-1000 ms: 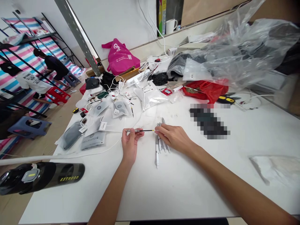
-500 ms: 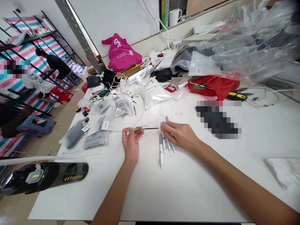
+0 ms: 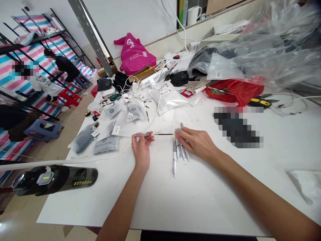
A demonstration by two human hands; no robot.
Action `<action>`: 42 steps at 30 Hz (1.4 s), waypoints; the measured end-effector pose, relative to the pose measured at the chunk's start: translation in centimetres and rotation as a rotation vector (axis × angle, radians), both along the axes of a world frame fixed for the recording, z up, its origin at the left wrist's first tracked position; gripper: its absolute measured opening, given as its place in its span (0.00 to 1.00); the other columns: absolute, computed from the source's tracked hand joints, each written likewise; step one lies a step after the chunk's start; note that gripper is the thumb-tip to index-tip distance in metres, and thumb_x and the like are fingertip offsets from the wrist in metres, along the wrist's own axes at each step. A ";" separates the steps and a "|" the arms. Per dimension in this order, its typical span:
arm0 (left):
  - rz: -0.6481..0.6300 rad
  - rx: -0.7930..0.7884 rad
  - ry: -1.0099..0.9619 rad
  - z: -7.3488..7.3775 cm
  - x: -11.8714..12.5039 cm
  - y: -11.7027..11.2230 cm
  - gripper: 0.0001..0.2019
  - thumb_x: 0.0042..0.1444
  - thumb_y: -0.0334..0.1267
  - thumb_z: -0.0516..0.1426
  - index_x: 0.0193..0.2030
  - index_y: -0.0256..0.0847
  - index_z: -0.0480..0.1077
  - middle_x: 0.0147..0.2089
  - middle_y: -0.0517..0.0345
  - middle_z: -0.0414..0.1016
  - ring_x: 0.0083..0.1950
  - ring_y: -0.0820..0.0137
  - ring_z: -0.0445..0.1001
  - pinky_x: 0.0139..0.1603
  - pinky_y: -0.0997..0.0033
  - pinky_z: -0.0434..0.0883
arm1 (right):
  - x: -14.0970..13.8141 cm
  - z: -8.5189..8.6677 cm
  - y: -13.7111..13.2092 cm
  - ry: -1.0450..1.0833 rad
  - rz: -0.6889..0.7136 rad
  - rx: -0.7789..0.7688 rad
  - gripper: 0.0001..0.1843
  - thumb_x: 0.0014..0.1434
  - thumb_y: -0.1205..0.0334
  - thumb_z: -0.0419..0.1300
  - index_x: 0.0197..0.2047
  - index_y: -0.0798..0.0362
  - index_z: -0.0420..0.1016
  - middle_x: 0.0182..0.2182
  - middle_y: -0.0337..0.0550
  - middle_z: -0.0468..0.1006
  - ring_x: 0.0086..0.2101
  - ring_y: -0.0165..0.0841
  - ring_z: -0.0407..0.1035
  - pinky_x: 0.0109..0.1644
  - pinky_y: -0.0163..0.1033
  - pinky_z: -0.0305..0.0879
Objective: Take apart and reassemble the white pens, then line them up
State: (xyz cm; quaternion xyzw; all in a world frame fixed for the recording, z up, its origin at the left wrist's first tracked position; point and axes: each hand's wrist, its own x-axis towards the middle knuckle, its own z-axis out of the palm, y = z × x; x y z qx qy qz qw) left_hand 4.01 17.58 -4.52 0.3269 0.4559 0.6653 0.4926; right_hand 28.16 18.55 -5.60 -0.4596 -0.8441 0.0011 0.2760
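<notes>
My left hand (image 3: 141, 150) pinches the grey tip end of a thin black pen refill (image 3: 160, 134) that lies level above the white table (image 3: 190, 197). At the refill's other end my right hand (image 3: 198, 142) holds it with the fingertips. Under and beside my right hand lie several white and grey pens (image 3: 178, 152) in a loose row on the table; one of them (image 3: 174, 162) lies a little apart to the left.
A black bottle (image 3: 54, 180) lies at the table's left front edge. Grey pouches (image 3: 106, 145), white cables and chargers (image 3: 130, 100), a pink bag (image 3: 134, 55), a red bag (image 3: 235, 92) and clear plastic sheeting (image 3: 265, 47) crowd the far half. People sit on stools at the far left.
Both hands keep the same hold on the refill. The view has shifted slightly, so everything sits a bit further right and up in the picture.
</notes>
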 end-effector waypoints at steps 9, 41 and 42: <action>-0.009 0.032 -0.005 0.1 0.3 -0.2 0.20 0.66 0.54 0.66 0.45 0.43 0.63 0.44 0.48 0.86 0.39 0.69 0.82 0.46 0.66 0.76 | 0.1 0.1 0.0 -0.026 -0.001 0.011 0.20 0.80 0.55 0.46 0.48 0.50 0.78 0.35 0.42 0.78 0.27 0.29 0.64 0.29 0.38 0.43; -0.039 0.040 -0.012 0.1 0.6 -0.3 0.20 0.66 0.53 0.66 0.44 0.43 0.64 0.43 0.48 0.86 0.39 0.69 0.83 0.49 0.63 0.78 | -0.2 0.0 -0.1 -0.023 0.003 0.030 0.19 0.80 0.55 0.46 0.47 0.50 0.77 0.34 0.41 0.77 0.26 0.29 0.62 0.29 0.38 0.43; -0.042 0.043 -0.010 0.1 0.6 -0.3 0.20 0.66 0.53 0.66 0.44 0.43 0.63 0.43 0.48 0.86 0.38 0.68 0.83 0.49 0.62 0.78 | -0.2 0.0 -0.2 -0.024 0.003 0.032 0.19 0.80 0.55 0.46 0.47 0.50 0.77 0.33 0.41 0.76 0.26 0.29 0.61 0.29 0.38 0.43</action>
